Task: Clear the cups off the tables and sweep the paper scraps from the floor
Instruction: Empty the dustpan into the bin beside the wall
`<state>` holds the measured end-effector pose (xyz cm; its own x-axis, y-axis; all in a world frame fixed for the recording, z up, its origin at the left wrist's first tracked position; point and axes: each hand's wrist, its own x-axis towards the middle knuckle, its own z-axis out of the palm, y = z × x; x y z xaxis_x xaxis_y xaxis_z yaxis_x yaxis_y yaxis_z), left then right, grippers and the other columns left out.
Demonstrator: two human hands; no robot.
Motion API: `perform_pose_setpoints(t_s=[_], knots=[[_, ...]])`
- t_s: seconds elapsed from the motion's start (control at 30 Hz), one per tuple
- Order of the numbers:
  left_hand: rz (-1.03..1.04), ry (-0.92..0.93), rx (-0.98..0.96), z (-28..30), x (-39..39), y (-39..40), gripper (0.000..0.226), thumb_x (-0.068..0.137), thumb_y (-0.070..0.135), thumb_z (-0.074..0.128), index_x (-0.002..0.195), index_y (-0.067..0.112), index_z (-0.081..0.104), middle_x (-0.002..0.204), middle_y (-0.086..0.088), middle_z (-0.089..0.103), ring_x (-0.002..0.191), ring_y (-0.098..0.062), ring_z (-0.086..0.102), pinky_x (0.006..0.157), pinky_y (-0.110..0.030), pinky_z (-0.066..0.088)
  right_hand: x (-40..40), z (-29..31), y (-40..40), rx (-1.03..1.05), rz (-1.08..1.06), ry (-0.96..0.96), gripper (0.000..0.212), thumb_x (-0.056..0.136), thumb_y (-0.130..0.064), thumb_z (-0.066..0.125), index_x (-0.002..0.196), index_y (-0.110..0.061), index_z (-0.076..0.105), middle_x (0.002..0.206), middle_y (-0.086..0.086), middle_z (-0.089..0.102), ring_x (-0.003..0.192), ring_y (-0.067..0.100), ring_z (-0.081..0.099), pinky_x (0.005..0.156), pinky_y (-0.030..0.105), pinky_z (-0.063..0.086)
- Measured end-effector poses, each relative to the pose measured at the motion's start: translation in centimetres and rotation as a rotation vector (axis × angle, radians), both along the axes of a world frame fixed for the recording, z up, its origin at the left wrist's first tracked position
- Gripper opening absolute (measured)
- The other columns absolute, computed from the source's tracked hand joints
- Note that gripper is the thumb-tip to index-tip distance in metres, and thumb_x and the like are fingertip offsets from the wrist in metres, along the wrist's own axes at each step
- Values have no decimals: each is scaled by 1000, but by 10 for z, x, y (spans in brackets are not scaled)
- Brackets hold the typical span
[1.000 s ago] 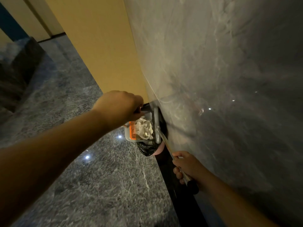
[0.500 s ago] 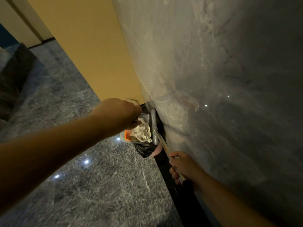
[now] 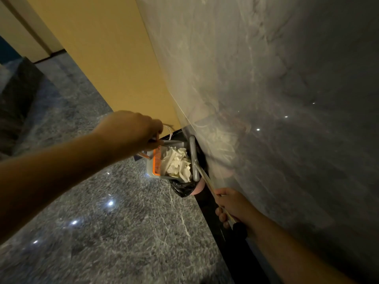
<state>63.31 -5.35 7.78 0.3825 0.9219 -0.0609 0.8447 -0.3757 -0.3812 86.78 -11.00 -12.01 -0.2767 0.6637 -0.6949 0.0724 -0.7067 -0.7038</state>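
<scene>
Grey stone floor (image 3: 123,232) fills the near ground, and close against the marble wall (image 3: 266,99) on the right side the right hand (image 3: 232,206) is curled round a thin metal pole (image 3: 205,177), the long handle of the dustpan. That pole runs up and away from the hand, slanting leftward along the foot of the wall to the grey dustpan (image 3: 170,158). So the long axis of the whole tool points forward from the right hand, nearly parallel to the dark skirting (image 3: 215,222).

Just beyond the hand, under the pan's near edge, a black bin liner (image 3: 182,188) and a sliver of pink bin rim (image 3: 200,187) show; the bin is mostly hidden by the pan above it. Crumpled white paper scraps (image 3: 178,163) are heaped inside the pan, beside its orange comb (image 3: 156,160). The load therefore sits right over the bin mouth, and my reading is that tipping it down into the liner is the step in hand.

Farther out, the left hand (image 3: 133,132) reaches across from the left and its fingers are closed at the pan's far rim; whether they pinch the rim or a handle there I cannot tell, since the back of the hand covers them. It is the nearer hand to the scraps. No cups or table are in view
</scene>
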Motion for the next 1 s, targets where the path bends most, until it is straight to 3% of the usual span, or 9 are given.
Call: perform_pose_setpoints(t_s=[0.23,0.33,0.47,0.6,0.8,1.0], knots=[[-52,48,-21,3,1,-4,31,93,48,52,114,27,59,90,8,65,69,-9,56,51,-20,35,-2,6,4,-21,-25,27,22,97,-7,37,100,-22,53,62,9,49,34,11,43,38,18,36],[-68,63,-48,6,-1,-5,28,92,48,53,111,29,59,87,9,65,68,-8,57,58,-23,48,-5,12,4,-22,-25,27,20,96,-10,37,96,-20,53,57,9,49,34,12,43,39,19,34],[-76,56,-31,14,-4,-1,29,92,47,55,114,28,60,90,8,66,68,-9,55,58,-22,44,-9,19,4,-21,-28,41,17,95,-10,40,97,-20,54,51,8,50,35,13,42,39,19,34],[-88,65,-25,23,-9,1,30,90,48,57,111,28,61,87,6,66,67,-11,57,58,-23,47,-5,25,6,0,-4,23,21,95,-7,40,87,-18,56,50,7,48,36,13,40,38,18,33],[-20,-21,14,31,-19,-4,30,86,48,61,107,27,64,82,5,68,63,-13,56,60,-30,54,-9,32,3,-17,-17,53,14,97,-7,40,101,-15,51,55,10,47,35,12,41,36,17,33],[19,-8,3,27,-20,-10,34,88,52,58,111,28,62,86,6,68,65,-12,56,60,-27,53,-10,39,-1,22,9,69,14,98,-9,41,105,-16,50,57,11,48,39,14,42,36,18,33]])
